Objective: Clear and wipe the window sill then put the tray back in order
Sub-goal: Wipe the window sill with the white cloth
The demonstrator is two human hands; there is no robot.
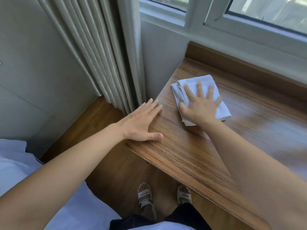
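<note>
A wide wooden window sill (191, 150) runs from the left corner toward the right below the window. A folded white cloth (206, 83) lies on its left part. My right hand (199, 105) presses flat on the cloth with the fingers spread. My left hand (142, 123) rests flat on the sill's left front corner, fingers straight, holding nothing. No tray is in view.
Grey curtains (99, 55) hang in the corner just left of the sill. The window frame (191, 19) rises behind it. White bedding (15, 163) lies at the lower left. Wooden floor (119, 176) and my sandalled feet (164, 196) are below the sill's front edge.
</note>
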